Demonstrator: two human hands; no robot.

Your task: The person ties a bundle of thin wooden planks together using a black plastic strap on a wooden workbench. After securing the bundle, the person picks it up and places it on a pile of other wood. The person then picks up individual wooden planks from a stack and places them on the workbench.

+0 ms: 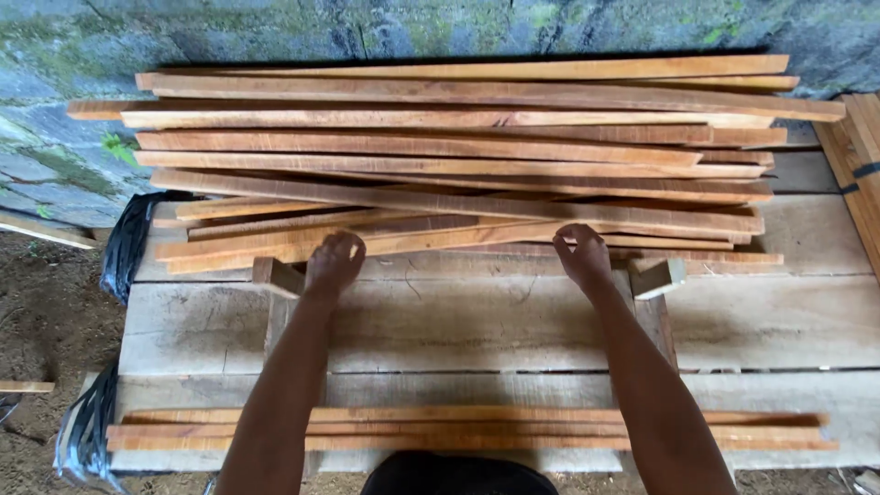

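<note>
Orange-brown thin wooden slats (pixel 458 156) lie heaped at twelve o'clock; few slats (pixel 467 429) lie at six. Left hand (pixel 332 264) and right hand (pixel 581 255) curl loosely onto the heap's nearest slat (pixel 440 240), grip unclear.

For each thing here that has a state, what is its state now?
Left hand: fingers curled on the nearest strip of the pile.
Right hand: fingers curled on that same strip.
Pile of wooden strips: stacked loosely, lying flat.
Small bundle of strips: lying flat, untouched.
Plank platform: flat, bearing both.
</note>
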